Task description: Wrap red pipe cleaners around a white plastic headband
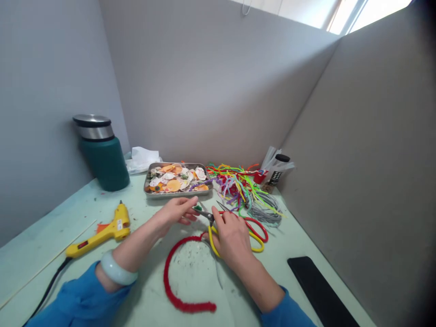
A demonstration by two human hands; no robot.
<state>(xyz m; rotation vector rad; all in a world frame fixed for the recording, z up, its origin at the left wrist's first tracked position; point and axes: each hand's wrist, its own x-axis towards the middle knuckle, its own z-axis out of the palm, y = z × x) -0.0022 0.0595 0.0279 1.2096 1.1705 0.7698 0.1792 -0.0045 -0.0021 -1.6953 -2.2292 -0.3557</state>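
Observation:
My left hand point(180, 210) pinches a small dark green piece point(197, 207), too small to name surely, in front of the tray. My right hand point(233, 236) grips yellow-handled scissors point(214, 245), whose blades point left at the green piece. Behind and partly under that hand, red-handled scissors point(260, 229) lie on the table. Below both hands, a fuzzy red pipe cleaner point(166, 274) is bent into an open C, its thin upper end close to my right fingers. A thin grey strand point(218, 270) curves beside it.
A metal tray point(177, 195) of shells stands behind my hands. Colourful pipe cleaners point(241, 181) heap right of it, near a black-capped bottle point(274, 172). Leftward are a yellow glue gun point(102, 236), a thin stick point(51, 261) and a green flask point(105, 159). A black flat object point(320, 290) lies front right.

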